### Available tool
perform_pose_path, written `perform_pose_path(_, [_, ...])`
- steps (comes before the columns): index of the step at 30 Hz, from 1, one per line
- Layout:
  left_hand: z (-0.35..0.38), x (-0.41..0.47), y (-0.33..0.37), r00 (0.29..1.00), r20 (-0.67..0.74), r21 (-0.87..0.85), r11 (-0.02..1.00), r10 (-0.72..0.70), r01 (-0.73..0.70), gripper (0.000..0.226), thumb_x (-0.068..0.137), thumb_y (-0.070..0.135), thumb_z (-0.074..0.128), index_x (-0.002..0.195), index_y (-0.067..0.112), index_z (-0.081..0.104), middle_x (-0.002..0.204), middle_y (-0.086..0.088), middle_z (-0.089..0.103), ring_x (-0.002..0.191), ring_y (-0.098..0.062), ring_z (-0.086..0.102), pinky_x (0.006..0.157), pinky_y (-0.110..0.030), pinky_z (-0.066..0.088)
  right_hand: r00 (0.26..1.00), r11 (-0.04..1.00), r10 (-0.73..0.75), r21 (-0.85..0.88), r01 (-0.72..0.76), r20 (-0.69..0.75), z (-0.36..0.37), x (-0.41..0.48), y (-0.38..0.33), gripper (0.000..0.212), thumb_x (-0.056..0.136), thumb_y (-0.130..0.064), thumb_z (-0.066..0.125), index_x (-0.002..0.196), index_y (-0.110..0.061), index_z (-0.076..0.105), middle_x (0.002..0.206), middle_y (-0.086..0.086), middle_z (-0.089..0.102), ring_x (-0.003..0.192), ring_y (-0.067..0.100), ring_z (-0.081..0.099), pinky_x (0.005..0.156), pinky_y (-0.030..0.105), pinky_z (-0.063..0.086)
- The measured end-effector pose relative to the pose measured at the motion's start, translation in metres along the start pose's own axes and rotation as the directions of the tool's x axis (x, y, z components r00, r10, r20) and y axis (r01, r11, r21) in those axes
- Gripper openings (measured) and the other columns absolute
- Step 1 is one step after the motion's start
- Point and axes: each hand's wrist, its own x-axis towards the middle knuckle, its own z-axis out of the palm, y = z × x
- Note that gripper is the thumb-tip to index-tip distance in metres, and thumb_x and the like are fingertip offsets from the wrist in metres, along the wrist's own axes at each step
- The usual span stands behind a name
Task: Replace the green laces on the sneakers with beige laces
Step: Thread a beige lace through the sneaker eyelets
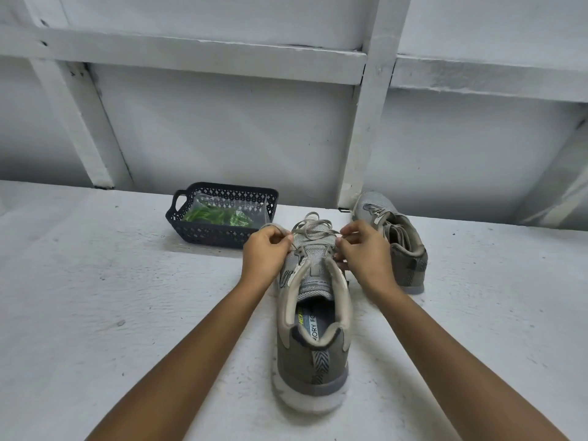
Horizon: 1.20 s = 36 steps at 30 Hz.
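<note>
Head view: hands [265, 249] [362, 249] flank sneaker [313, 354], pinching beige laces [310, 227].

The near sneaker [313, 329] stands upright on the white surface [111, 297], heel toward the camera, tongue raised. A beige lace [310, 229] crosses its upper eyelets. The left hand [265, 249] pinches one lace end at the left eyelet row. The right hand [362, 249] pinches the other end at the right row. The second sneaker [397, 246] stands just beside the right hand, apparently laced in beige. A dark basket [191, 230] behind the left hand holds a clear bag [248, 211] containing green laces [216, 215].
</note>
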Motion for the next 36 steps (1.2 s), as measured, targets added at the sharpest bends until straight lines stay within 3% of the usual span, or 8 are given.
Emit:
perform_pose_path(9, [0.006,0.001,-0.005,0.998,-0.036,0.002,0.999,0.047,-0.047,0.017,0.086,0.010,0.065,0.073,0.021,0.062,0.075,-0.005,0.066,0.074,-0.020,0.063,0.075,-0.033,0.052,0.997,1.000,-0.009,0.024,0.011,-0.072,0.003,-0.004,0.003,0.015,0.089,0.001,0.057,0.080,-0.009,0.054,0.068,0.006,0.058,0.039,-0.001,0.053,0.038,0.016,0.044])
perform_pose_path(16, [0.011,-0.004,-0.006,0.988,-0.035,0.106,0.984,0.150,-0.146,0.015,0.087,0.010,0.064,0.074,0.017,0.062,0.070,0.009,0.061,0.068,-0.002,0.057,0.061,-0.005,0.040,0.997,0.999,-0.009,0.030,0.011,-0.073,0.004,-0.006,0.003,0.022,0.089,0.001,0.058,0.074,-0.015,0.053,0.068,0.005,0.059,0.040,0.000,0.054,0.040,0.016,0.044])
perform_pose_path(23, [0.011,-0.002,-0.004,0.986,0.039,0.207,0.964,0.164,-0.168,0.025,0.084,0.008,0.067,0.063,0.017,0.058,0.061,0.014,0.055,0.059,0.001,0.050,0.055,-0.004,0.035,0.995,1.000,-0.017,0.016,0.018,-0.094,0.006,-0.004,0.005,0.010,0.088,0.002,0.058,0.082,-0.007,0.056,0.068,0.006,0.059,0.039,0.000,0.054,0.039,0.015,0.044])
perform_pose_path(26, [0.010,-0.002,-0.001,0.987,0.042,0.230,0.960,0.154,-0.159,0.021,0.084,0.011,0.068,0.063,0.006,0.068,0.054,0.011,0.055,0.053,0.001,0.048,0.051,-0.005,0.033,0.994,0.997,-0.043,-0.064,0.037,-0.099,0.008,-0.003,0.007,0.011,0.087,0.000,0.060,0.080,-0.008,0.058,0.069,0.009,0.062,0.047,0.008,0.057,0.044,0.016,0.047])
perform_pose_path(28, [0.007,-0.002,-0.001,0.992,0.074,0.289,0.950,0.101,-0.118,0.031,0.086,0.020,0.066,0.058,0.008,0.067,0.046,0.007,0.052,0.046,-0.003,0.043,0.047,-0.014,0.031,0.993,0.990,-0.064,-0.132,0.050,-0.102,0.008,-0.002,0.009,0.008,0.086,-0.002,0.061,0.080,-0.008,0.061,0.071,0.009,0.064,0.055,0.016,0.060,0.051,0.021,0.051])
perform_pose_path(32, [0.004,-0.005,0.008,0.988,0.149,0.414,0.904,0.048,-0.107,0.055,0.093,0.031,0.056,0.043,0.014,0.041,0.038,0.003,0.033,0.042,-0.013,0.032,0.043,-0.022,0.022,0.992,0.923,-0.120,-0.372,0.101,-0.028,0.006,0.004,0.008,0.005,0.084,-0.008,0.062,0.083,-0.007,0.067,0.079,0.009,0.069,0.076,0.022,0.065,0.073,0.028,0.049])
perform_pose_path(34, [0.004,-0.006,0.013,0.984,0.178,0.427,0.901,-0.002,-0.076,0.057,0.092,0.038,0.055,0.044,0.012,0.040,0.038,0.002,0.032,0.041,-0.012,0.034,0.045,-0.024,0.024,0.995,0.896,-0.093,-0.434,0.092,0.020,0.006,0.006,0.004,0.009,0.086,-0.012,0.062,0.084,-0.006,0.069,0.081,0.012,0.070,0.077,0.024,0.065,0.072,0.026,0.048])
perform_pose_path(36, [0.001,-0.005,0.014,0.967,0.244,0.340,0.940,-0.070,-0.018,0.054,0.087,0.042,0.062,0.050,0.004,0.052,0.043,0.002,0.044,0.045,-0.008,0.040,0.050,-0.023,0.029,0.996,0.862,-0.063,-0.499,0.089,0.070,0.005,0.006,-0.003,0.020,0.090,-0.020,0.060,0.084,-0.005,0.071,0.081,0.014,0.071,0.077,0.025,0.064,0.065,0.023,0.039])
